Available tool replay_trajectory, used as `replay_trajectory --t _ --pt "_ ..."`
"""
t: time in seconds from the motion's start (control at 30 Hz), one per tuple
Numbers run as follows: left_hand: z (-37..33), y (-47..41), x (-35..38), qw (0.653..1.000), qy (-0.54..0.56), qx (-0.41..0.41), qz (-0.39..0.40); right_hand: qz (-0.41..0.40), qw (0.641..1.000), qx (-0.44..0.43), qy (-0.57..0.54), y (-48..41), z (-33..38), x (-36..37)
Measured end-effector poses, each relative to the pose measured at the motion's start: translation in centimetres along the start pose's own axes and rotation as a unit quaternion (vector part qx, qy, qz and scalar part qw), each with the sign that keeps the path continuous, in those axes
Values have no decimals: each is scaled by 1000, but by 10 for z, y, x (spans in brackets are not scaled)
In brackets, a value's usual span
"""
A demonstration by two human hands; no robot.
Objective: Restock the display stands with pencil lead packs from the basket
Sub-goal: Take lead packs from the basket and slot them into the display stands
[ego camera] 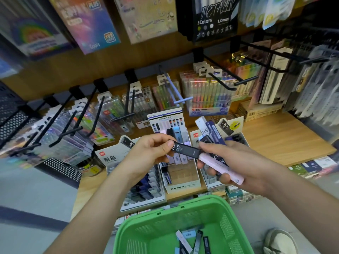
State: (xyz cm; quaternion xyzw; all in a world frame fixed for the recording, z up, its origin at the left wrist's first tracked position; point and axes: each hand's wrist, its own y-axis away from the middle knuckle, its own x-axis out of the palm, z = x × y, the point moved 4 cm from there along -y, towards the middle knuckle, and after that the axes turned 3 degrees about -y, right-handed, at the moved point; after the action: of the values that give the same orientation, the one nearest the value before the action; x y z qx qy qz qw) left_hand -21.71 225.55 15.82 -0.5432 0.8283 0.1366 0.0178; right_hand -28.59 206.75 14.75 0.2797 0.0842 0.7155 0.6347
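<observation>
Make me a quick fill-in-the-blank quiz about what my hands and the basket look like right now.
The left hand pinches a black rectangular lead pack printed HB ____.
The long plastic pack lowest in the right hand is pale ____.
The slotted plastic basket below the hands is ____.
Missing words: 0.7; pink; green.

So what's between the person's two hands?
In the head view, a black HB 0.7 pencil lead pack spans them: the left hand pinches one end; the other reaches the right hand, which grips more packs.
</observation>
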Motion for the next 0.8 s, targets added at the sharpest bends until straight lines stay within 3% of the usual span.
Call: replay_trajectory --t 0.17,0.4,0.63,0.8 --pt "-4 -5 2 997 -46 39 -39 -14 996 -26 89 8 7 -12" --pt "0 -35 43 988 -85 53 -121 -167 979 -66 94 19 17 -82" --pt "13 -96 125 960 -233 107 -109 -237 965 -69 -86 40 19 -132" --pt "29 -135 172 934 -324 128 -82 -244 956 -67 -151 45 17 -148"
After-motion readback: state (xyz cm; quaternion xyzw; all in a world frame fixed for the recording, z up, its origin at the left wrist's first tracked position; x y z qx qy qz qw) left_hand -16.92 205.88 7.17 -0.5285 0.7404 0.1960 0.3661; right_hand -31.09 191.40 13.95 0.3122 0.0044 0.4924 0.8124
